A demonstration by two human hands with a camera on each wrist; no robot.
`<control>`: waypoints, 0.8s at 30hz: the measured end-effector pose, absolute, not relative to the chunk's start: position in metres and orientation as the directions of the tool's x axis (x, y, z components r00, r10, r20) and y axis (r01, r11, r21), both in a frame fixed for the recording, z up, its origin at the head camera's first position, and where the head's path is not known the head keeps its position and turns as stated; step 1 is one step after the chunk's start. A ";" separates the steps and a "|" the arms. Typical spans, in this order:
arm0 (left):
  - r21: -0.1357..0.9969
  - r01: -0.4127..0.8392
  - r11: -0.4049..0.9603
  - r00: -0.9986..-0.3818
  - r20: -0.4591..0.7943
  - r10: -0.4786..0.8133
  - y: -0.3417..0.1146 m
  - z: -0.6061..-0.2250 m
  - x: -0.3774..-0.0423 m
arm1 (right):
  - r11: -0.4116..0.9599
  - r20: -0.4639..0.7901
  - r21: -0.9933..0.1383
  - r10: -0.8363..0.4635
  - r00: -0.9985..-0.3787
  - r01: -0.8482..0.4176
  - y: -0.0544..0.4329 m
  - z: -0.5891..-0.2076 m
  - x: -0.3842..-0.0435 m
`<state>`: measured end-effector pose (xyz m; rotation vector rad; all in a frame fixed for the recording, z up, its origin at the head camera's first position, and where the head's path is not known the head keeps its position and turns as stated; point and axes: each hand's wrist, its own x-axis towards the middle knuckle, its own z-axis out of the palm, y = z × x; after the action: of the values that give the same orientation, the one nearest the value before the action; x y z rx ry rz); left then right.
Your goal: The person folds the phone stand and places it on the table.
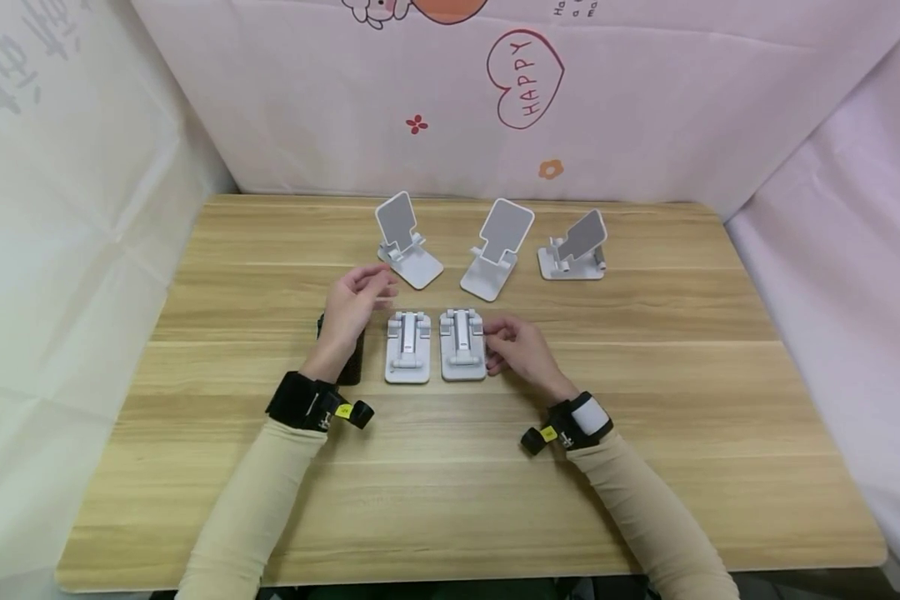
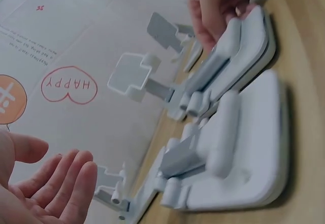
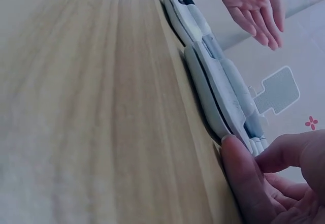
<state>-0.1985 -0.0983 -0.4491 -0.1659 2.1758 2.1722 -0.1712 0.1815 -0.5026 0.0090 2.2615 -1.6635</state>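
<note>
Two folded white phone stands lie side by side mid-table, the left one (image 1: 407, 367) and the right one (image 1: 462, 367), hinged arms upward. My right hand (image 1: 521, 350) is at the right edge of the right-hand stand. In the right wrist view its thumb and finger pinch that edge (image 3: 208, 92). My left hand (image 1: 351, 304) is raised above the table, left of the folded stands, holding nothing. Its fingers are spread loosely in the left wrist view (image 2: 56, 188). Under the left wrist lies a flat black object (image 1: 354, 367), partly hidden.
Three unfolded phone stands with grey pads stand toward the back: left (image 1: 412, 258), middle (image 1: 497, 246) and right (image 1: 576, 250). The wooden table (image 1: 690, 400) meets a printed white cloth (image 1: 307, 100) at its far edge, with cloth at both sides.
</note>
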 end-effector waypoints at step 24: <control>0.976 -0.055 0.211 -0.997 -0.043 -0.062 -0.114 -0.442 -0.281 | 0.184 -0.354 -0.929 -0.200 -0.914 0.320 0.191 -0.504 -0.175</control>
<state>-0.2812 -0.1136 -0.4419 -0.1183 2.4492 1.9733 -0.1745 0.1906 -0.5038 0.1124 2.0689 -1.7786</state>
